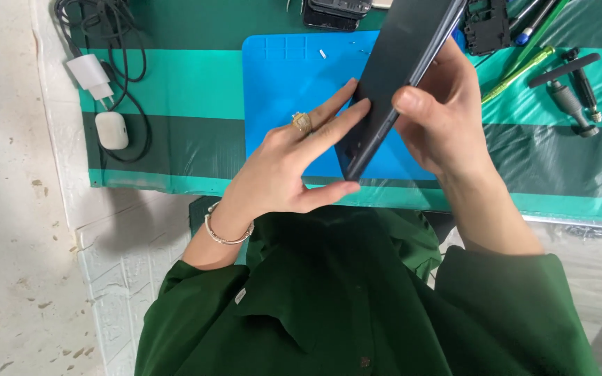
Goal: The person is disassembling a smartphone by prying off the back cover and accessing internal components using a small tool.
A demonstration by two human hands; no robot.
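Both hands clamped on the dark slim phone, tilted edge-up: left hand fingers flat along its back, right hand gripping its side above the blue mat.

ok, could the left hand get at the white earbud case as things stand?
Probably not at once: the left hand is spread against the dark phone that both hands hold. The path itself looks free; the earbud case lies uncovered to its left on the striped cover, beside a black cable.
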